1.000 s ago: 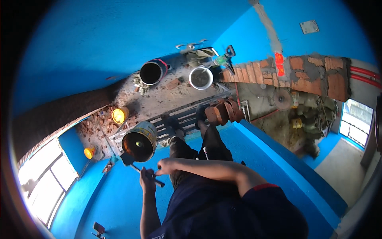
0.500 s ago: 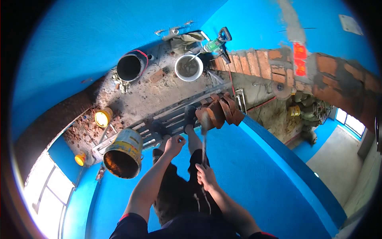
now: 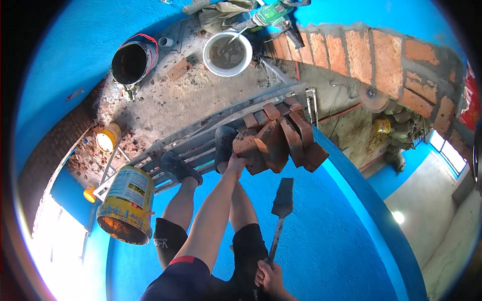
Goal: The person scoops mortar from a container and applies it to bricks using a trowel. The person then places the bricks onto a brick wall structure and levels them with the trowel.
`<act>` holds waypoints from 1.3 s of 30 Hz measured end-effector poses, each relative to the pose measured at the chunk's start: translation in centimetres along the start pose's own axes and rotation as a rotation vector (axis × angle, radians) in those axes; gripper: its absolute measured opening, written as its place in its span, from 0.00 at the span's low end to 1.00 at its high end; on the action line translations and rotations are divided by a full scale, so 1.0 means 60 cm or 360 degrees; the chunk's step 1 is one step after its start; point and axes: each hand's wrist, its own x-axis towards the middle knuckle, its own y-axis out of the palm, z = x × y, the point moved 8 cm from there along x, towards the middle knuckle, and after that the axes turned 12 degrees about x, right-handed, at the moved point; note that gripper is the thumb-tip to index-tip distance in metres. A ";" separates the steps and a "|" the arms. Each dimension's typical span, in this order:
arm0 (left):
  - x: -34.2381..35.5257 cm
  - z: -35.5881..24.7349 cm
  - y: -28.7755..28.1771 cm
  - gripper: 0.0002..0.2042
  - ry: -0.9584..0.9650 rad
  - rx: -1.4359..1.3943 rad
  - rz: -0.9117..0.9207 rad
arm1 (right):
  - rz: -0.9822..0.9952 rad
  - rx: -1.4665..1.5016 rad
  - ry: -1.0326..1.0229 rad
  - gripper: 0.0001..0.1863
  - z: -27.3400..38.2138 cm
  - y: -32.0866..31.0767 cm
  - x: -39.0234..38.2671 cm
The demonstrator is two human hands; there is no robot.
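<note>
My left hand (image 3: 236,164) reaches forward to the pile of reddish-brown bricks and grips the near edge of the leftmost brick (image 3: 247,145); its fingertips are partly hidden there. More bricks (image 3: 272,146) lean and lie beside it on the slatted platform. Lower down, my right hand (image 3: 270,276) is closed around the handle of a trowel (image 3: 283,197). Its dark, narrow, mortar-stained blade points up and away, apart from the bricks.
My shoes (image 3: 175,167) stand on the slatted platform (image 3: 211,128). A yellow bucket (image 3: 131,188) is at its left end. Below lie a white mortar bucket (image 3: 249,59) with a green mixer drill (image 3: 271,14), a black bucket (image 3: 150,60) and rubble. A brick wall top (image 3: 359,55) runs right.
My left hand has moved forward and right onto a brick. My right hand has drawn back and lowered the trowel, away from the bricks. The view has shifted.
</note>
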 end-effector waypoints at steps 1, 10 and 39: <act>-0.001 0.006 -0.001 0.42 0.0037 0.0050 -0.0058 | -0.0016 0.0019 -0.0041 0.14 0.002 -0.004 -0.002; -0.076 -0.001 -0.101 0.47 0.0011 0.0863 -0.0572 | 0.0076 0.0135 -0.0058 0.14 -0.012 0.013 0.000; -1.001 -0.443 -0.349 0.37 0.1223 -0.1196 0.0942 | 0.1114 0.0320 -0.0259 0.19 -0.069 0.180 -0.158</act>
